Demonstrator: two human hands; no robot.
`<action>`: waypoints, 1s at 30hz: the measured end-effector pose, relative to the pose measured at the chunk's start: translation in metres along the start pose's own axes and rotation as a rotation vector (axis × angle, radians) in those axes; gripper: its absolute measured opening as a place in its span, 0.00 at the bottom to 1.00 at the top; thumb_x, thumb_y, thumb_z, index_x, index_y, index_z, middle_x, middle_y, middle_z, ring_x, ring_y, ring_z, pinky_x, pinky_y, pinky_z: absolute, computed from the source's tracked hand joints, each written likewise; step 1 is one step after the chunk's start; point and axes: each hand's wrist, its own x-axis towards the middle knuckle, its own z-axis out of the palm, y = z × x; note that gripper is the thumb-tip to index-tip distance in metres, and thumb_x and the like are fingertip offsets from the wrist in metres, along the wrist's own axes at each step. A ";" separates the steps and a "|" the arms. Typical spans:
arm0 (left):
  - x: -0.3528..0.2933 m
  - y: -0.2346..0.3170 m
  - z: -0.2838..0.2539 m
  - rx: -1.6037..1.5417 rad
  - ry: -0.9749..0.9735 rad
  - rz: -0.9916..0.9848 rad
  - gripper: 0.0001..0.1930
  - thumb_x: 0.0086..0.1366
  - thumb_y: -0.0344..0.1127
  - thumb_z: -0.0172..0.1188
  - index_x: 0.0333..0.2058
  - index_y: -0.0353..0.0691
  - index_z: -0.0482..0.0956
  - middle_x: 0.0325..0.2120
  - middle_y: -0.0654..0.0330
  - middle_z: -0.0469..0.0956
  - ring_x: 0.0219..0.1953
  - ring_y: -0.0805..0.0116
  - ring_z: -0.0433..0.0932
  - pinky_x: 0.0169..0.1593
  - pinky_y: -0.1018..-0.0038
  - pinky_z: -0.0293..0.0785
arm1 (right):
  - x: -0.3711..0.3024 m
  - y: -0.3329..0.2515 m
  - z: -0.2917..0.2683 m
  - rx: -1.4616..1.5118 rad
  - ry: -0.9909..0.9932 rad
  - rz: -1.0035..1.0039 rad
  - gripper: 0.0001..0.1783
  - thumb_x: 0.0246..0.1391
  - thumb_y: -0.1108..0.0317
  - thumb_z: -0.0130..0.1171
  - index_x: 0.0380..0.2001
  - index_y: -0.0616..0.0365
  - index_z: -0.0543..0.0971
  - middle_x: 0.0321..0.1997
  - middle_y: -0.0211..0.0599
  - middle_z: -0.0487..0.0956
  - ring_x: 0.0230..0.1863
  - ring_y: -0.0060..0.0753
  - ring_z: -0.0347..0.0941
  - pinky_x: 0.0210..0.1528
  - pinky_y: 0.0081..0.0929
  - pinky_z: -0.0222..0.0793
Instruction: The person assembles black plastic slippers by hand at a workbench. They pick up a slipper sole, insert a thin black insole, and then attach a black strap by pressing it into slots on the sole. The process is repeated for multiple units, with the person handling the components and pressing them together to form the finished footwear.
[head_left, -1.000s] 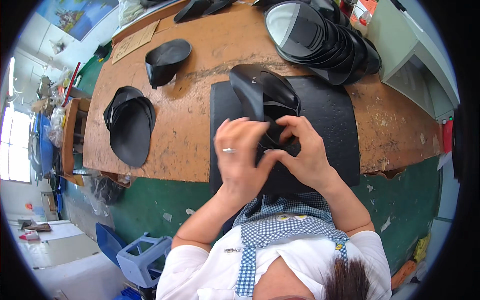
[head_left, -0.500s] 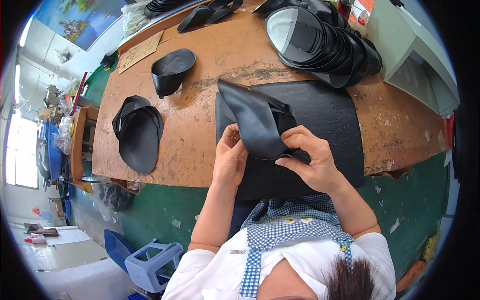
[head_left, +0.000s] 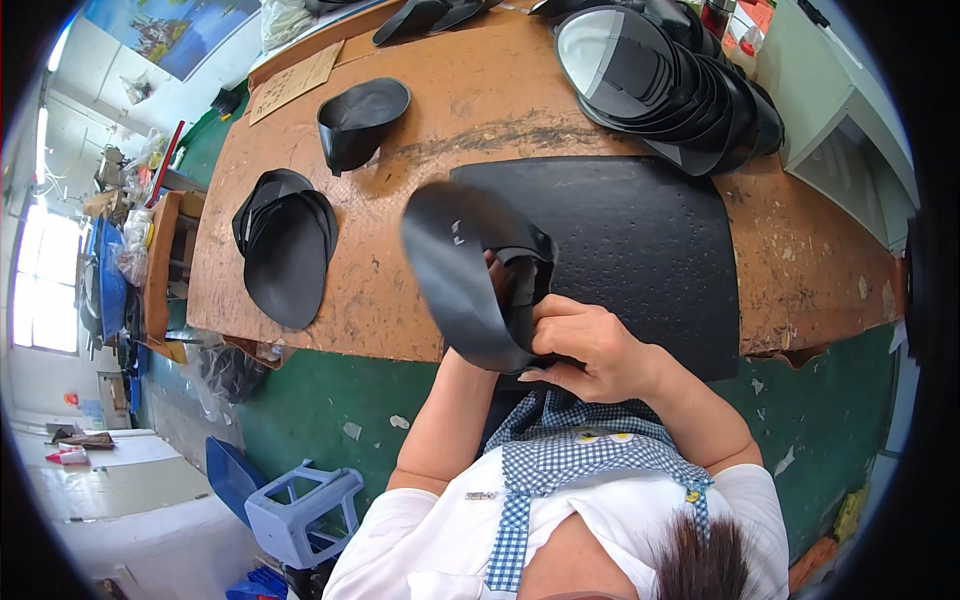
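Observation:
A black leather shoe upper (head_left: 450, 275), curved with an opening at its right side, is held up tilted over the near edge of the mat. My right hand (head_left: 590, 345) grips its lower right rim, thumb below and fingers curled at the opening. Behind the upper is my left hand (head_left: 472, 362); mostly its wrist shows, and some skin of its fingers appears through the opening. The upper hides the rest of that hand. Beneath lies a black pitted mat (head_left: 640, 260) on the wooden table (head_left: 400, 220).
Another black upper (head_left: 362, 125) stands at the far left of the table, with stacked black pieces (head_left: 285, 250) nearer. A large stack of black uppers (head_left: 680, 100) sits at the far right beside a grey cabinet (head_left: 840, 120). A blue stool (head_left: 305, 510) stands at lower left.
The upper has come nearer to me and left, turning so that its opening faces more toward the camera. My left hand has gone behind it; my right hand has moved left and down with the rim.

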 end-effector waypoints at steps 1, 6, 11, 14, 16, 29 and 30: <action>-0.002 0.001 0.000 -0.008 0.009 -0.033 0.14 0.72 0.38 0.61 0.51 0.39 0.77 0.45 0.60 0.80 0.44 0.69 0.81 0.49 0.74 0.80 | 0.003 0.000 -0.002 -0.009 -0.024 0.000 0.16 0.42 0.77 0.75 0.35 0.64 0.79 0.36 0.45 0.80 0.43 0.49 0.77 0.45 0.38 0.76; -0.015 0.023 0.012 -0.057 0.008 -0.063 0.25 0.70 0.40 0.63 0.61 0.34 0.71 0.55 0.53 0.78 0.50 0.64 0.82 0.48 0.65 0.84 | 0.005 -0.001 -0.008 -0.064 0.238 0.223 0.13 0.46 0.78 0.73 0.35 0.63 0.79 0.39 0.43 0.80 0.42 0.42 0.78 0.45 0.34 0.75; -0.031 0.035 -0.013 -0.083 -0.287 0.012 0.21 0.65 0.29 0.67 0.56 0.34 0.76 0.54 0.52 0.79 0.53 0.60 0.82 0.55 0.64 0.83 | 0.004 0.001 -0.012 -0.016 0.220 0.269 0.15 0.48 0.76 0.73 0.38 0.63 0.78 0.40 0.40 0.80 0.43 0.36 0.77 0.47 0.32 0.74; -0.027 0.033 -0.018 0.004 -0.338 0.014 0.22 0.62 0.28 0.70 0.54 0.31 0.78 0.53 0.49 0.80 0.51 0.59 0.83 0.54 0.64 0.84 | 0.004 -0.002 -0.006 0.045 0.238 0.326 0.19 0.49 0.74 0.73 0.43 0.62 0.76 0.41 0.39 0.80 0.44 0.32 0.79 0.48 0.29 0.74; -0.029 0.039 -0.011 0.010 -0.376 -0.017 0.22 0.61 0.28 0.71 0.53 0.30 0.78 0.53 0.47 0.80 0.51 0.58 0.83 0.53 0.65 0.84 | 0.003 -0.005 -0.008 0.080 0.222 0.358 0.24 0.49 0.74 0.74 0.47 0.61 0.74 0.41 0.40 0.81 0.44 0.31 0.81 0.50 0.29 0.75; -0.027 0.061 0.002 0.244 -0.411 0.125 0.28 0.60 0.25 0.70 0.58 0.27 0.74 0.59 0.43 0.75 0.55 0.56 0.81 0.56 0.63 0.82 | 0.005 -0.006 -0.005 0.089 0.247 0.483 0.34 0.48 0.71 0.77 0.55 0.61 0.69 0.32 0.37 0.85 0.39 0.25 0.82 0.53 0.28 0.72; -0.029 0.061 0.003 0.196 -0.433 0.139 0.26 0.62 0.25 0.67 0.59 0.28 0.73 0.59 0.42 0.75 0.56 0.55 0.81 0.57 0.62 0.81 | 0.005 -0.006 -0.006 0.084 0.261 0.479 0.34 0.48 0.71 0.77 0.56 0.60 0.69 0.31 0.37 0.84 0.39 0.25 0.81 0.53 0.28 0.72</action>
